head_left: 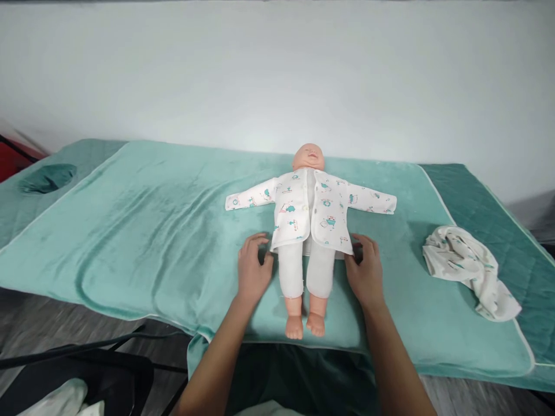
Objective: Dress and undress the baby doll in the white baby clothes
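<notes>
A baby doll lies on its back on a green bed cover, head away from me and bare feet towards me. It wears a white printed jacket, sleeves spread out to both sides, the front edges meeting loosely over a white garment. White trousers cover its legs to the shins. My left hand rests beside the jacket's left hem corner, fingers curved and thumb apart from them. At the right hem corner, my right hand is curved likewise, its thumb by the hem. Contact with the cloth is hard to make out.
A crumpled white printed cloth lies to the right on the green cover. The bed has a face hole at the far left. A white wall stands behind. Below left is a black chair with cloth on it.
</notes>
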Tool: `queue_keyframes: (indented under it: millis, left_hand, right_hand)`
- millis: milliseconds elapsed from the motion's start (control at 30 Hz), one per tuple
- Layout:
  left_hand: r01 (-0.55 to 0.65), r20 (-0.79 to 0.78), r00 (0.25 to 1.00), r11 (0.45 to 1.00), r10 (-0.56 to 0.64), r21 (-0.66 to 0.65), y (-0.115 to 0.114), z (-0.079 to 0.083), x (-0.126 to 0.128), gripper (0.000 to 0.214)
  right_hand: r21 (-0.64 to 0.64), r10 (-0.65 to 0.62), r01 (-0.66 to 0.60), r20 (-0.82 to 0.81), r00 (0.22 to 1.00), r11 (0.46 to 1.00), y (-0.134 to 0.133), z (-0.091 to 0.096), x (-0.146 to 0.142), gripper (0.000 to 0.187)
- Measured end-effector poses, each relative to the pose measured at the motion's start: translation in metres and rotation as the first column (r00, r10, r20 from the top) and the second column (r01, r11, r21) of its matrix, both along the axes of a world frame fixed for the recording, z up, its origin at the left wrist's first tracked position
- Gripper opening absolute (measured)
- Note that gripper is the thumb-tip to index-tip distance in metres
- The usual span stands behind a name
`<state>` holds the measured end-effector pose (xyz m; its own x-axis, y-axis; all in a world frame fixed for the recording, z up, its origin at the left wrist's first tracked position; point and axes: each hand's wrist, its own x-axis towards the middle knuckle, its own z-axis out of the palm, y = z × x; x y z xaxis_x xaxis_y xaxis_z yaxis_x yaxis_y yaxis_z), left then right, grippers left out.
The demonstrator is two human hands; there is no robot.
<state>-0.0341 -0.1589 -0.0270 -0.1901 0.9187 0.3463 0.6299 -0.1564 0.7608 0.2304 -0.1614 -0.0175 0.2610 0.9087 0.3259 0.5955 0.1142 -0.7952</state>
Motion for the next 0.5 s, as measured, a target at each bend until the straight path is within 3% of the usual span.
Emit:
queue_keyframes:
  millis: [67,133,233,300,367,500]
  left_hand:
    - [0.023,0.196,0.98,1.0,-0.023,0.001,0.003,0.001,-0.002,0.022]
    - [0.059,0.422,0.906,0.997,-0.032,-0.049,0.012,0.006,-0.002,0.021]
    - [0.184,0.759,0.651,0.969,0.004,-0.164,0.037,0.016,0.0,0.032]
    - [0.328,0.887,0.462,0.926,0.017,-0.189,0.058,0.022,0.004,0.037]
    - [0.456,0.948,0.319,0.874,0.016,-0.168,0.08,0.024,0.01,0.038]
    - [0.521,0.982,0.149,0.835,0.114,-0.176,0.114,0.024,0.024,0.041]
  right_hand:
    - [-0.006,0.108,-0.112,-0.219,0.97,0.994,0.001,0.0,0.005,0.047]
    - [-0.012,0.166,-0.2,-0.509,0.845,0.98,0.007,0.001,0.01,0.054]
    - [-0.052,0.093,-0.226,-0.805,0.586,0.973,0.031,0.007,0.015,0.04]
    - [-0.08,0.055,-0.251,-0.87,0.489,0.965,0.053,0.013,0.014,0.025]
    - [-0.085,0.066,-0.31,-0.892,0.447,0.947,0.075,0.019,0.009,0.019]
    - [-0.161,0.038,-0.43,-0.907,0.418,0.889,0.102,0.024,-0.006,0.026]
